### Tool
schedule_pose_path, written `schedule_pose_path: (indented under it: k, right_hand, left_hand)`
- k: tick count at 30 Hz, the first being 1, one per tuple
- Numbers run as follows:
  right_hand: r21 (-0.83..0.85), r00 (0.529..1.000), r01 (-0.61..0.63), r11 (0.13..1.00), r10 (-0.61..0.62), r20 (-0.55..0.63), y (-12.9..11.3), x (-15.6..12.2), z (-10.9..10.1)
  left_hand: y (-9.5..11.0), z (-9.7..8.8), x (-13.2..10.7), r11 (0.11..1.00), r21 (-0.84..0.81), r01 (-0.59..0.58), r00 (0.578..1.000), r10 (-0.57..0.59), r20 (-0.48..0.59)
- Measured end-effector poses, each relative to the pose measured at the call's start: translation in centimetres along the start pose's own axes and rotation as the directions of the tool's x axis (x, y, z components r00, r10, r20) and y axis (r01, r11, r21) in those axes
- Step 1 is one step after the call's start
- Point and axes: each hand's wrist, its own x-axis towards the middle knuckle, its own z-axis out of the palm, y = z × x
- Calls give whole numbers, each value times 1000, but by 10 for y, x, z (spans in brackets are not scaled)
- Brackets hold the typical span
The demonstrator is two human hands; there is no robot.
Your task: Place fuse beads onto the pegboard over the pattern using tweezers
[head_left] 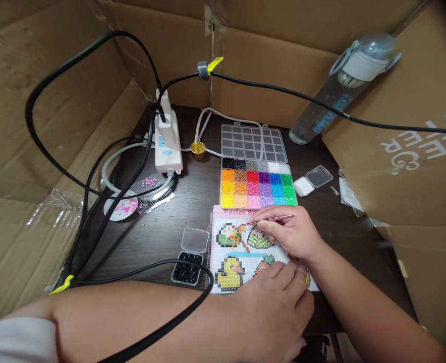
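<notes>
My right hand (296,229) pinches slim pinkish tweezers (272,220) over a printed bead pattern sheet (223,247). The tweezers' tips point left, at a small cluster of orange, green and brown beads (238,236) on the upper part of the sheet. Whatever the tips hold is too small to make out. Nearer to me, my left hand (274,307) lies palm down across the sheet's lower right, fingers bent and thumb apart, covering part of a carrot picture (263,267). A yellow duck picture (229,274) shows to its left.
A sorted bead box (259,184) stands behind the sheet, its lid open. Black beads fill a small case (187,267) at left; a white-bead case (303,186) is right. Black cables (170,262) cross my left arm. A power strip (168,146), bottle (329,106) and cardboard walls surround.
</notes>
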Motion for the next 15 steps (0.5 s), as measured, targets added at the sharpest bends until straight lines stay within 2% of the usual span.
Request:
schedule_pose_path:
  k: [15]
  right_hand:
    - [2, 1000, -2, 1000, 2, 1, 1, 0, -1]
  left_hand:
    - [0, 1, 0, 1000, -1, 2, 1000, -2, -4]
